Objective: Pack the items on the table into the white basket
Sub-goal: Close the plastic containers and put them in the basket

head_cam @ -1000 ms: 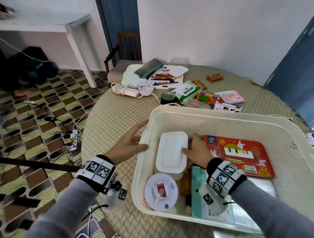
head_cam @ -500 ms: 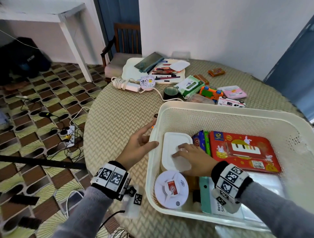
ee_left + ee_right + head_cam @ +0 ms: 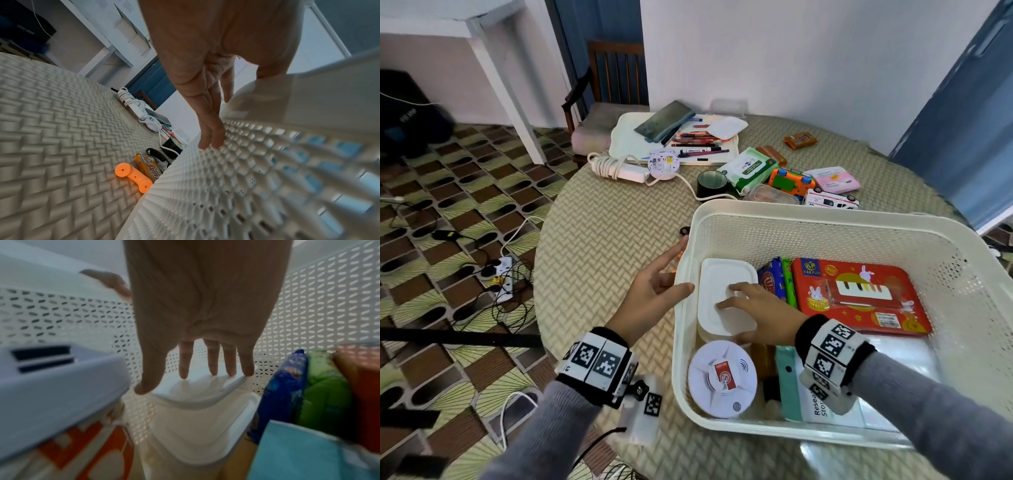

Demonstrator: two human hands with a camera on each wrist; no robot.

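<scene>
The white basket (image 3: 825,214) stands on the round table at the near right. A white lidded container (image 3: 717,274) lies inside it against the left wall. My right hand (image 3: 753,305) rests flat on its lid (image 3: 195,389), fingers (image 3: 212,363) straight and spread. My left hand (image 3: 657,284) is at the basket's left rim, thumb on top of the rim and straight fingers (image 3: 209,138) along the outer mesh wall (image 3: 246,178). Also in the basket are a white smoke detector (image 3: 722,378), a red toy piano box (image 3: 859,298), snack packs (image 3: 772,281) and a teal-edged pouch (image 3: 787,383).
An orange toy handset (image 3: 133,177) and a snack pack (image 3: 148,167) lie on the table by the basket's left wall. Beyond the basket are a black tape roll (image 3: 711,183), wipes (image 3: 748,168), toy vehicles (image 3: 828,200), a coiled extension cord (image 3: 616,168) and a tray of pens (image 3: 626,144).
The white container has settled lower against the basket's left wall. My right hand moved from its right edge onto the lid, fingers flat. The left hand stayed at the rim.
</scene>
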